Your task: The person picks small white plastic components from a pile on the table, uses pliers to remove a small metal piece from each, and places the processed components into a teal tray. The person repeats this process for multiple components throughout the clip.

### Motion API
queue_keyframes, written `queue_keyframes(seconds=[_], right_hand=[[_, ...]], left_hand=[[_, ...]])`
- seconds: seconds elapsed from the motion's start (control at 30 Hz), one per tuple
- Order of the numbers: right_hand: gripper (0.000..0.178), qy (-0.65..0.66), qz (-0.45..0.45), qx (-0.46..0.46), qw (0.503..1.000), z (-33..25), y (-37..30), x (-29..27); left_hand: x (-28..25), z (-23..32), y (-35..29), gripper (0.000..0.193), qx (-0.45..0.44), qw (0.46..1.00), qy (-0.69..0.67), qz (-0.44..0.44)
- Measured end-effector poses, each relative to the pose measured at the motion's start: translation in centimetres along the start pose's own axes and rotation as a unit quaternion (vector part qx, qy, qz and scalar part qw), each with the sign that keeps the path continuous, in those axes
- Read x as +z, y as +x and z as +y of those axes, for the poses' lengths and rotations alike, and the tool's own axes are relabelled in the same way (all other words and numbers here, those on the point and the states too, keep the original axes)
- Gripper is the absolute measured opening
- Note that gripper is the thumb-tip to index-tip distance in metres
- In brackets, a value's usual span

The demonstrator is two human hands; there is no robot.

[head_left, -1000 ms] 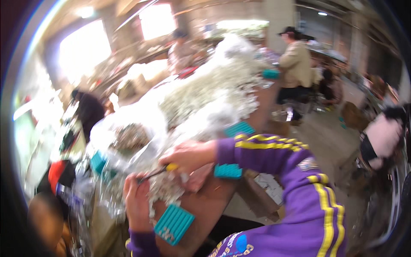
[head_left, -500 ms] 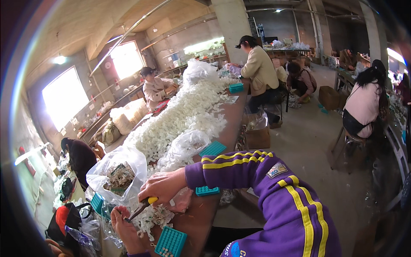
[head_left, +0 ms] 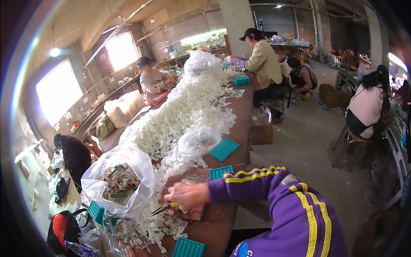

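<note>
Holding yellow-handled pliers (head_left: 172,205) in the right hand (head_left: 186,195), with fingers curled tight around mostly hidden handles. Pointing down-left beyond those fingers, over loose white pieces (head_left: 166,226) (too cluttered to tell whether touching). Showing barely any left hand (head_left: 135,252), cut off below; impossible to tell whether spread or gripping.

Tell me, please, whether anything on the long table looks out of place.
Small orange slivers lie on the brown tabletop, right of the white heap; their colour doesn't match it, so they may be strays.
</note>
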State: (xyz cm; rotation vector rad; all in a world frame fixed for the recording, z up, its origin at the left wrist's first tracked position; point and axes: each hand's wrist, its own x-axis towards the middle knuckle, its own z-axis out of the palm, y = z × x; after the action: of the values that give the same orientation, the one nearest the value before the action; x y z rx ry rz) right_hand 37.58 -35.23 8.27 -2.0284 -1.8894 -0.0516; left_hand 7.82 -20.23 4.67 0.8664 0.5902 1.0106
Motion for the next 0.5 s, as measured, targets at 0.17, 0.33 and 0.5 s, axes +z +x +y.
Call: queue_keyframes(seconds=[0.17,0.33,0.5], right_hand=[[0.048,0.693,-0.151,0.136,0.692,-6.2,-3.8,3.7],[0.039,0.814,-0.046,0.017,0.579,-11.4,-6.2,5.0],[0.033,0.963,-0.121,0.028,0.24,-11.4,-4.4,5.2]], left_hand=[[3.0,-3.1,-5.7,0.026,-0.044,0.999,0.023,-0.009],[3.5,-4.1,-7.5,0.025,-0.059,0.998,0.016,-0.019],[2.9,-4.3,-9.4,0.023,-0.053,0.999,-0.01,-0.009]])
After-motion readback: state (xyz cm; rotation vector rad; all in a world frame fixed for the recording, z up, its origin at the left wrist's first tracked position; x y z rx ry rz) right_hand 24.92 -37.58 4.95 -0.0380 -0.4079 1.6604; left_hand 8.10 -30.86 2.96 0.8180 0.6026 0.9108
